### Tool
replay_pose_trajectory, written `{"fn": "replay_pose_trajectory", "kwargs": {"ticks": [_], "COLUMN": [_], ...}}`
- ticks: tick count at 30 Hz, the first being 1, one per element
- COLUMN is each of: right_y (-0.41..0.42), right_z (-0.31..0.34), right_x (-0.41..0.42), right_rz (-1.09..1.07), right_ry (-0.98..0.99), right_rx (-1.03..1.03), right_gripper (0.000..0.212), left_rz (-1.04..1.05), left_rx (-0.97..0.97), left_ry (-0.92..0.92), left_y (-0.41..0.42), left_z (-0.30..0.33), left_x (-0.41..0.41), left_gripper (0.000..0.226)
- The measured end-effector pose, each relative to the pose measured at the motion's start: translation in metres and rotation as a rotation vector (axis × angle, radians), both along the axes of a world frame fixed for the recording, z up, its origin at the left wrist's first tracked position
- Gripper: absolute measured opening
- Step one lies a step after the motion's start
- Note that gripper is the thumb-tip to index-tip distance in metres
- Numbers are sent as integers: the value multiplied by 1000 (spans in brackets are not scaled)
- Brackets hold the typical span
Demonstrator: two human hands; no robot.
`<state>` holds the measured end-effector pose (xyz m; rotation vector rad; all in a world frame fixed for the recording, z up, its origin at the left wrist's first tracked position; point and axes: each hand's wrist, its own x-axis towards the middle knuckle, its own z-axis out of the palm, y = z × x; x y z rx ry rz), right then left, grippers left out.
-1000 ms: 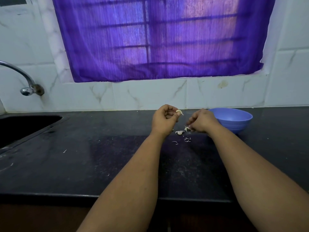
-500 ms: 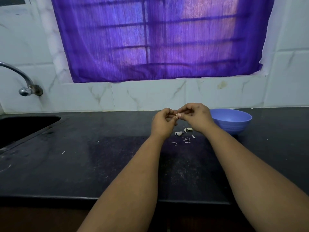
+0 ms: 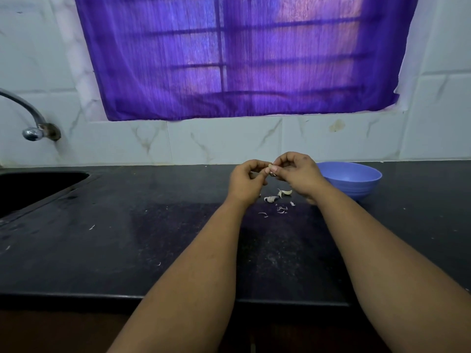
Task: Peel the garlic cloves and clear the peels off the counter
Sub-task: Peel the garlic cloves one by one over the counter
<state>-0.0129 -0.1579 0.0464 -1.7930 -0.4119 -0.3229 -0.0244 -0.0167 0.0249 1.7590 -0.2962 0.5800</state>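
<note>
Your left hand (image 3: 246, 182) and right hand (image 3: 297, 171) are both pinching one garlic clove (image 3: 270, 167) beside the blue bowl (image 3: 353, 180). It's slippery and could be dropping among the peels (image 3: 277, 200) if your fingers loosen.

A home kitchen: black counter (image 3: 102, 250), sink (image 3: 30, 184), wall tap (image 3: 33, 123), tiled wall (image 3: 229, 141).

— What hangs over the window?
— A purple curtain (image 3: 237, 57), above white marble-look wall tiles (image 3: 229, 141).
— And on the left?
— A chrome tap (image 3: 31, 118) on the wall, over a dark sink (image 3: 33, 189).
</note>
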Motion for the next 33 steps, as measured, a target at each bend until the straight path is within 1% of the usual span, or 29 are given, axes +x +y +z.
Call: {"fn": "replay_pose_trajectory", "kwargs": {"ticks": [4, 8, 11, 16, 19, 22, 26, 30, 33], "right_y": [0, 3, 5, 5, 7, 8, 6, 6, 5], "right_z": [1, -1, -1, -1, -1, -1, -2, -1, -1], "right_x": [0, -2, -2, -2, -3, -2, -2, -2, -2], "right_rz": [5, -14, -22, -29, -50, -84, -107, -144, -156], "right_ry": [-9, 8, 27, 36, 13, -12, -53, -84, -60], "right_rx": [-76, -164, -195, -180, -186, -197, -201, -217, -177], "right_gripper": [10, 8, 9, 14, 15, 15, 11, 16, 16], "left_rz": [-3, -1, -17, -35, -32, -62, -54, -91, -111], "left_rx": [5, 17, 6, -17, -24, -76, -105, -132, -114], "left_ry": [-4, -5, -4, -14, -10, 8, 17, 23, 31], "left_y": [0, 0, 0, 0, 0, -3, -4, -3, -3], "left_z": [1, 0, -1, -1, -1, 0, -2, 0, 0], "left_x": [-2, -2, -1, -1, -1, -2, 0, 0, -1], "left_gripper": [4, 8, 5, 4, 10, 15, 15, 15, 14]}}
